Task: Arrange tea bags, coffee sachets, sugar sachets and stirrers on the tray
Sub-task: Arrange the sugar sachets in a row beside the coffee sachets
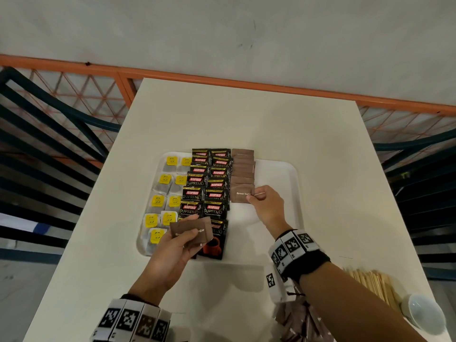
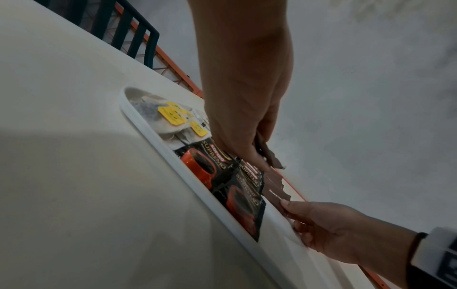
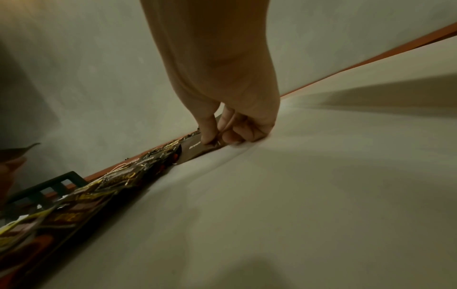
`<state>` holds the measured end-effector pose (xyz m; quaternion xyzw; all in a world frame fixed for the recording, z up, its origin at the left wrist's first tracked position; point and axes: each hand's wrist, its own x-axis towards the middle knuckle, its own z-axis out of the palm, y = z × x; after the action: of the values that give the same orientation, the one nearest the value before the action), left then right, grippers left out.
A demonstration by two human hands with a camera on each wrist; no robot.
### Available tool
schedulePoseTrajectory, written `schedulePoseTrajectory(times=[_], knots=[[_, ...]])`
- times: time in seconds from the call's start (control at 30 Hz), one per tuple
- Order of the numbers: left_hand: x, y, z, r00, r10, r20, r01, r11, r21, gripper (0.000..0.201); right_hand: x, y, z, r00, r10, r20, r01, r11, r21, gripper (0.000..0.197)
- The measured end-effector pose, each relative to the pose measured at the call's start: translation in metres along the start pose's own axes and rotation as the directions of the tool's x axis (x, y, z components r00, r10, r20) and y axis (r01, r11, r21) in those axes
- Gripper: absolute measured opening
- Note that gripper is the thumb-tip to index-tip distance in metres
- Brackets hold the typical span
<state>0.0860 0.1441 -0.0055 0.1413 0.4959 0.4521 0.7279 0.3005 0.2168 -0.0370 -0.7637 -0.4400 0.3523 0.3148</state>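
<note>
A white tray (image 1: 283,169) sits on a pale table (image 1: 246,114), seen from above. On it, from the person's left to right, lie two columns of tea bags (image 1: 162,191) with yellow tags, two overlapping columns of black coffee sachets (image 1: 207,183) and one column of brown sugar sachets (image 1: 243,169), each lapped over the one behind like roof tiles.

The right hand (image 1: 267,206) pinches the near right corner of the nearest sugar sachet in the column (image 1: 240,193) between thumb and forefinger, the sachet lying flat on the tray. The left hand (image 1: 170,253) grips a small fan of further sugar sachets (image 1: 191,232), held above the near end of the coffee columns, to the left of the sugar column and nearer the person.

The bare tray floor that the column would likely run into lies just nearer than the pinched sachet, between the two hands; the right hand is closer to it. The column's long axis runs away from the person.

The coffee sachets read "KOPIKO SUPREMO", with an orange cup pictured. The sugar sachets read "Brown Sugar".

Wooden stirrers (image 1: 372,282) lie off the tray at the near right, beside a white cup (image 1: 424,314) and a loose heap of brown sachets (image 1: 303,322).
</note>
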Motion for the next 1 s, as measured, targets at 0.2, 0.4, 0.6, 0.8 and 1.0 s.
schedulePoseTrajectory(times=[0.2,0.4,0.6,0.8,1.0], knots=[[-0.001,0.0,0.002,1.0,0.013,0.016,-0.014,0.999,0.039,0.035,-0.004,-0.001,0.003,0.998,-0.029,-0.051,0.03,0.999,0.014,0.029],[-0.002,0.001,0.006,1.0,0.026,0.001,-0.026,0.997,0.07,0.034,-0.034,-0.021,0.004,0.989,-0.11,0.098,0.115,0.992,-0.047,0.021],[-0.004,-0.001,0.008,0.999,0.054,-0.003,-0.053,0.992,0.115,0.025,-0.087,-0.034,0.007,0.818,-0.165,0.55,0.094,0.983,0.155,0.021],[-0.004,-0.004,0.004,0.998,0.049,-0.03,-0.046,0.994,0.1,0.022,-0.092,-0.02,0.013,0.854,-0.139,0.502,0.012,0.969,0.248,0.017],[-0.006,0.001,0.0,0.998,0.042,-0.05,-0.039,0.998,0.049,0.024,-0.064,-0.011,-0.005,0.948,-0.003,0.318,-0.083,0.964,0.254,0.012]])
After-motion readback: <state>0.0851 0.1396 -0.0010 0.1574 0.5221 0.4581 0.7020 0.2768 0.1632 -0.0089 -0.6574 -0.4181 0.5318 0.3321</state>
